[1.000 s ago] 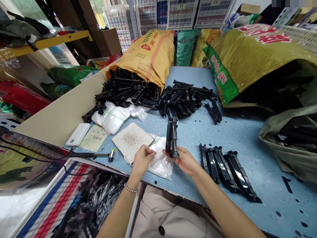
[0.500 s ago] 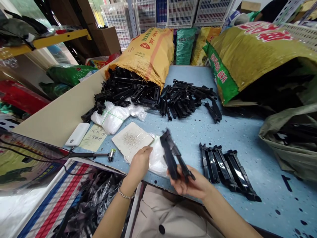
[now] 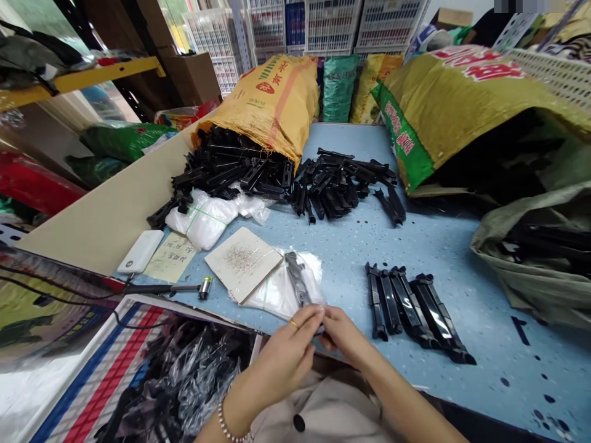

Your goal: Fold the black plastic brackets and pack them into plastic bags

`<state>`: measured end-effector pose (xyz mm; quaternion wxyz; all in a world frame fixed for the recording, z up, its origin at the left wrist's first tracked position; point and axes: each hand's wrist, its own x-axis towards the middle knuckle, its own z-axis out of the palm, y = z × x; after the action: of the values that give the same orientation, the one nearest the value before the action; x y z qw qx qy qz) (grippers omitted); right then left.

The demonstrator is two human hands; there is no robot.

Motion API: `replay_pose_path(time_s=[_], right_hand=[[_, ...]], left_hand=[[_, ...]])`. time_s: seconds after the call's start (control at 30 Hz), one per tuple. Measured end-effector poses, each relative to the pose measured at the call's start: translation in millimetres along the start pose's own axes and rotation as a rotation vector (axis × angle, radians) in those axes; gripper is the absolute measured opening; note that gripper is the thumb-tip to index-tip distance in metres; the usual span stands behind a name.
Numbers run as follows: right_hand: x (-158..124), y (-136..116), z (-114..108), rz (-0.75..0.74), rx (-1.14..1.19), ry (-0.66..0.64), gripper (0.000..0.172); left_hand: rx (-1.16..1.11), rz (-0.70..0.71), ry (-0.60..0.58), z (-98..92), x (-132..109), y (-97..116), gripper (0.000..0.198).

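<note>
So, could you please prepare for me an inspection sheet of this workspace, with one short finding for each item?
Surface: blue table, scattered dark spots, many at right.
Job's things: one black part inside a clear bag; others in a row at right and a heap farther back.
Clutter: hammer, handwritten note, white device, pale tile.
Hands: left hand and right hand pinch the bag's near end.
Cables: dark cables at left, near the white device.
Surroundings: white crates and sacks behind.
</note>
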<state>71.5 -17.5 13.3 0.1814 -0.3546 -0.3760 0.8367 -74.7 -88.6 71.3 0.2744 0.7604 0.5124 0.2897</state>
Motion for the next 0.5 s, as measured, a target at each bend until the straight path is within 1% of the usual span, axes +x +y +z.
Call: replay_pose_path(time_s=[0.03,0.07,0.1,0.13,0.17,0.2,0.23,0.27,0.3,0.33,0.37,0.4,0.43,0.47,0.5], right_hand=[[-5.5,-3.1,4.1,-0.041,-0.128,0.003,0.025],[-12.1,-8.3,7.6,-0.068,-0.254,-0.035,0.023],[-19.6,-16.1,9.5,-0.079,-0.363,-0.104,0.024],[-27.4,-26.5,9.0,-0.084,-0.457,-0.182,0.026],[-35.4,-39.1,5.7,-0.099,-0.565,-0.224,0.028],[-42.9,-52.8,-0.7,-0.125,-0.7,-0.212,0.029],[-49.8,-66.6,-10.1,-0.163,-0.874,-0.133,0.029],[-55.6,-79.1,-21.6,-0.19,-1.068,0.004,0.029],[-60.2,-89.1,-34.5,-0.182,-1.269,0.171,0.03],[-63.6,-95.8,-47.3,-0.132,-1.464,0.333,0.03],[-65.7,-98.8,-59.1,-0.053,-1.636,0.467,0.029],[-66.6,-98.1,-68.9,0.034,-1.783,0.562,0.028],[-66.5,-94.3,-76.1,0.1,-1.899,0.618,0.027],[-65.6,-88.3,-80.6,0.125,-1.985,0.643,0.026],[-64.1,-80.8,-82.7,0.108,-2.046,0.654,0.026]], left_hand=[[0.024,-0.01,0.021,-2.7,-2.5,5.1,0.06],[0.05,-0.024,0.039,-9.1,-7.5,9.4,0.055],[0.078,-0.042,0.048,-19.3,-15.7,12.9,0.049],[0.111,-0.065,0.048,-33.2,-27.4,15.2,0.044],[0.15,-0.103,0.025,-49.7,-42.4,15.8,0.042],[0.198,-0.14,-0.003,-67.8,-59.7,13.9,0.042],[0.253,-0.166,-0.02,-85.7,-77.9,9.1,0.042],[0.306,-0.215,-0.044,-101.9,-95.3,1.2,0.043],[0.356,-0.287,-0.064,-115.0,-110.3,-9.5,0.043],[0.403,-0.377,-0.058,-123.9,-121.3,-22.1,0.041],[0.447,-0.472,-0.037,-128.1,-127.1,-35.4,0.038],[0.493,-0.566,-0.007,-127.5,-127.3,-47.9,0.035],[0.523,-0.64,0.028,-122.4,-121.7,-58.2,0.033],[0.528,-0.682,0.059,-113.1,-110.7,-65.4,0.031],[0.501,-0.684,0.083,-100.3,-95.0,-68.9,0.029]])
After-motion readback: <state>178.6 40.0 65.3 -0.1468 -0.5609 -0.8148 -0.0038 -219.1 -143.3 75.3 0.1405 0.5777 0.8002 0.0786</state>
